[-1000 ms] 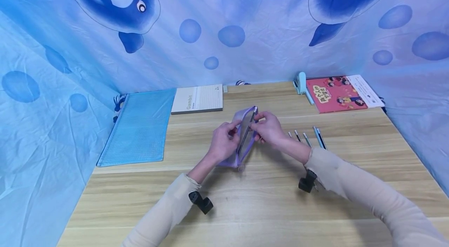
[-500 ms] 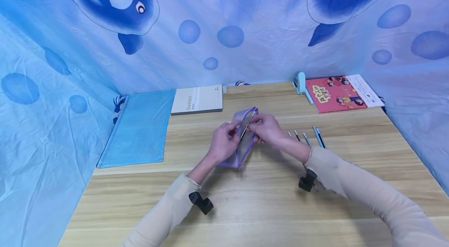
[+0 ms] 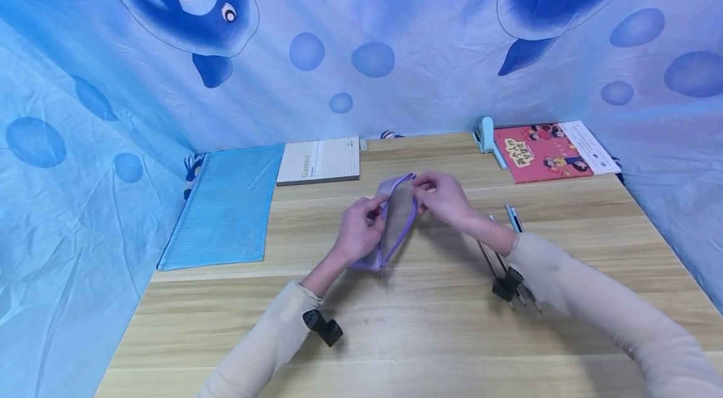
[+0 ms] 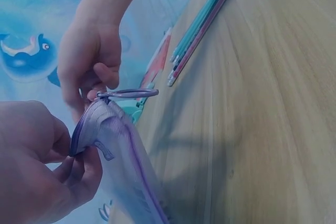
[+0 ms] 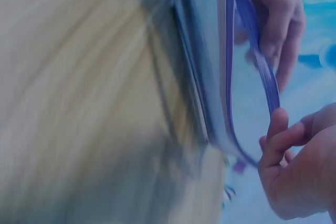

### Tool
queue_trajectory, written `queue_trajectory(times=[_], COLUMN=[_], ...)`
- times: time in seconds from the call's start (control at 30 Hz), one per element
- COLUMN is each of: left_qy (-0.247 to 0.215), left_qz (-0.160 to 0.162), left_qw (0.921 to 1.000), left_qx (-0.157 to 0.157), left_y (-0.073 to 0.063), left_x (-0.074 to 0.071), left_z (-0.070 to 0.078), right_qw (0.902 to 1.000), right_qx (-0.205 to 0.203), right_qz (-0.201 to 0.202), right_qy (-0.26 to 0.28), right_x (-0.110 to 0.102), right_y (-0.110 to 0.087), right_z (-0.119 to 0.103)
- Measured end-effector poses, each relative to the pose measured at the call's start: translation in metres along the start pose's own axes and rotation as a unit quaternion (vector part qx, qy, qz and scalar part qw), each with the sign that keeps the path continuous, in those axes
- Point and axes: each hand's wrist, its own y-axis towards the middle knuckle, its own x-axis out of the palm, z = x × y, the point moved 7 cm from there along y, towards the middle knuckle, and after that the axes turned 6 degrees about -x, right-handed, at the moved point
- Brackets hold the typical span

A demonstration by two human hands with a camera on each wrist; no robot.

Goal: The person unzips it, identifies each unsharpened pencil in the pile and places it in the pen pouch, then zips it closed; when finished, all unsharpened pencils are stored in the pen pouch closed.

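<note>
A translucent purple zip pencil case [image 3: 402,213] stands unzipped over the table, its mouth spread. My left hand [image 3: 360,228] pinches the near-left side of its rim, seen closely in the left wrist view. At the far-right rim, my right hand [image 3: 446,197] holds the edge between curled fingers and thumb. No pencil shows between the right fingers. Dark pencil-like lines [image 5: 191,66] show through the case wall in the right wrist view. Several pencils [image 4: 202,30] lie side by side on the table, partly hidden under my right forearm in the head view.
A blue mesh zip folder [image 3: 223,209] lies at the left beside a Gambit notebook [image 3: 319,161]. Back right are a light-blue stapler [image 3: 486,135] and a red illustrated booklet [image 3: 545,156]. Blue dolphin-print cloth [image 3: 361,21] hangs behind the wooden table [image 3: 395,335].
The pencil in my right hand has gone down into the pencil case and left my fingers. That hand has shifted slightly right, and the case mouth looks wider. My left hand stays put.
</note>
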Motion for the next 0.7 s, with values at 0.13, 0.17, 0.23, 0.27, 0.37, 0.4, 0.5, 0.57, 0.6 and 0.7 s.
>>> queue_trajectory(times=[0.13,0.17,0.23,0.27,0.37,0.4,0.5,0.57,0.6,0.7], left_qy=[-0.010,-0.011,-0.012,-0.011,-0.009,-0.009,-0.015,-0.035,-0.052,-0.133], left_qz=[-0.012,-0.017,-0.030,-0.037,-0.061,-0.071,-0.093,-0.098,-0.096,-0.084], left_qw=[0.9999,0.9998,0.9995,0.9992,0.9980,0.9974,0.9956,0.9946,0.9938,0.9866], left_qx=[0.004,0.004,0.004,0.005,0.009,0.009,0.002,-0.012,-0.022,-0.045], left_y=[0.000,0.000,-0.001,-0.001,-0.001,-0.001,0.000,-0.001,-0.001,-0.002], left_x=[0.000,0.001,0.001,0.001,0.001,0.000,-0.003,-0.010,-0.015,-0.037], left_z=[0.001,0.001,0.002,0.002,0.002,0.001,-0.004,-0.009,-0.012,-0.021], right_qw=[0.9764,0.9617,0.9286,0.9124,0.8732,0.8678,0.8698,0.8804,0.8880,0.9130], right_qx=[-0.137,-0.169,-0.221,-0.244,-0.305,-0.319,-0.339,-0.332,-0.324,-0.282], right_qz=[-0.006,-0.013,-0.035,-0.046,-0.069,-0.072,-0.072,-0.071,-0.073,-0.092], right_qy=[-0.166,-0.216,-0.296,-0.326,-0.374,-0.374,-0.351,-0.331,-0.318,-0.280], right_x=[-0.017,-0.019,-0.019,-0.018,-0.015,-0.014,-0.018,-0.023,-0.026,-0.035], right_y=[0.001,-0.001,-0.004,-0.006,-0.011,-0.012,-0.014,-0.014,-0.013,-0.008], right_z=[-0.007,-0.008,-0.008,-0.008,-0.008,-0.009,-0.012,-0.013,-0.014,-0.013])
